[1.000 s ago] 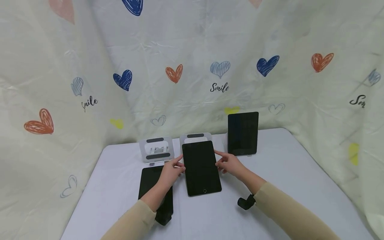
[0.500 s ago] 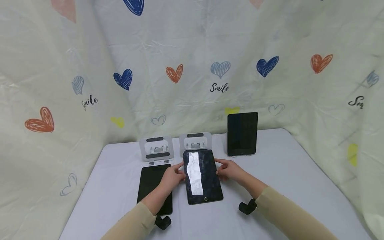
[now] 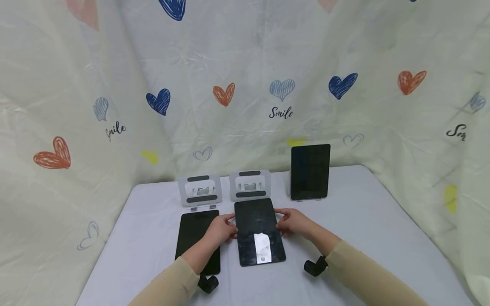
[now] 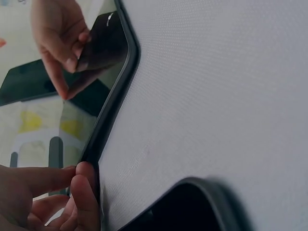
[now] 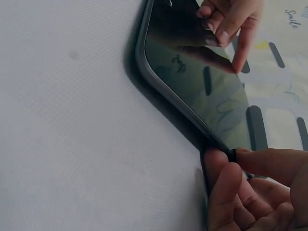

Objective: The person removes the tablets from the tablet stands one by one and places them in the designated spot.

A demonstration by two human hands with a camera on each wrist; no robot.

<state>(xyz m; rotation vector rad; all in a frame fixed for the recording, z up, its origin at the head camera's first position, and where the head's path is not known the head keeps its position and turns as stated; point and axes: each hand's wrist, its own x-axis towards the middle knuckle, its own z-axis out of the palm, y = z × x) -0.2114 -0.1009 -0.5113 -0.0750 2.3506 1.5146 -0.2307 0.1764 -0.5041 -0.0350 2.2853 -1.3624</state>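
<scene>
In the head view, a black tablet (image 3: pixel 254 216) with a round home button lies in front of the middle stand, its screen up. My left hand (image 3: pixel 221 228) grips its left edge and my right hand (image 3: pixel 295 222) its right edge. Both wrist views show thumb and fingers pinching the rim: the left fingers (image 4: pixel 84 192) at one side, the right fingers (image 5: pixel 226 187) at the other. The tablet's near end sits close over the white cloth. Right behind it is a grey-white tablet stand (image 3: pixel 250 194) with dark pads.
A second black tablet (image 3: pixel 191 229) lies under my left forearm, before another stand (image 3: pixel 201 199). At the back right, a third tablet (image 3: pixel 310 172) stands upright. A white cloth covers the table (image 3: pixel 356 221); a heart-printed curtain (image 3: pixel 245 127) hangs behind.
Both hands have brought the held tablet down and toward me, away from the middle stand, which now shows fully. The reflection on its screen has shifted. The other tablets stay put.
</scene>
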